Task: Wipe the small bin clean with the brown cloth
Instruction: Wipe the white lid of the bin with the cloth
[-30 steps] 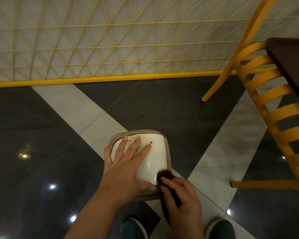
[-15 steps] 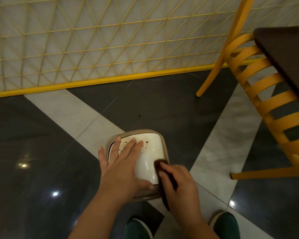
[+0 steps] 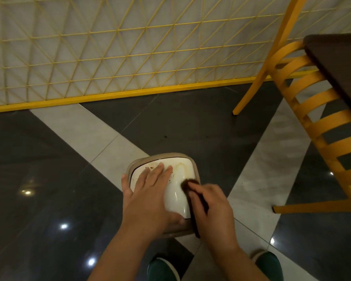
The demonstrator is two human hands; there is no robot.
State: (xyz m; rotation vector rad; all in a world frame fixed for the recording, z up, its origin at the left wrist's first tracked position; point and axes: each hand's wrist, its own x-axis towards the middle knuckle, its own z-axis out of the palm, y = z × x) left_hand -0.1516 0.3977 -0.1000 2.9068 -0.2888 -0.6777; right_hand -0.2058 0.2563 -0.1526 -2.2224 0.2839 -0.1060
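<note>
Two green shoes (image 3: 163,268) sit at six o'clock below the small bin (image 3: 180,175), and a yellow chair (image 3: 316,122) with a dark table (image 3: 336,63) stands at two o'clock, well apart. The bin is cream with a beige rim and brown stains. The left hand (image 3: 148,197) lies flat on it, fingers spread; the right hand (image 3: 213,207) pinches the brown cloth (image 3: 187,184) against its right side. The floor (image 3: 190,122) is glossy dark and pale tile, with yellow lattice (image 3: 130,47) at twelve.

A yellow chair (image 3: 320,126) (slatted back) stands by a dark table (image 3: 340,72)
</note>
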